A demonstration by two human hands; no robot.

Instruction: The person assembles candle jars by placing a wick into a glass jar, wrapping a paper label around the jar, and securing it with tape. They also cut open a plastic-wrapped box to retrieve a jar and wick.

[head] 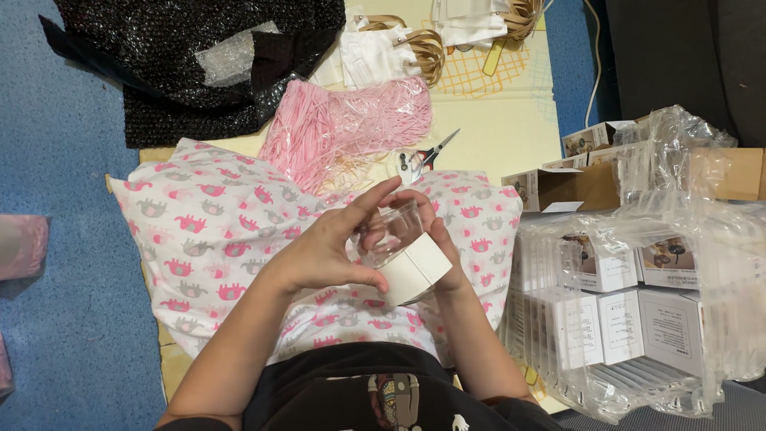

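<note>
Head view: left hand (323,254) wrapped around a clear plastic cup (391,233), fingers curled on its rim and side. Right hand (443,255) cupping a small white box (415,270) from beneath, touching the cup. Both held above the elephant-print pillow (207,231), near its far edge. Scissors (423,157) and pink shredded paper (343,128) just beyond; boxed stock in plastic wrap (630,319) alongside.

elephant-print pillow (215,231) | pink paper shred (343,128) | scissors (423,156) | wrapped white boxes (630,319) | black bubble wrap (183,56)

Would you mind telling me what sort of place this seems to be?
Probably a home packing spot on the floor: stacked white product boxes in plastic wrap, pink shredded filler, and an elephant-print pillow as work surface.
</note>
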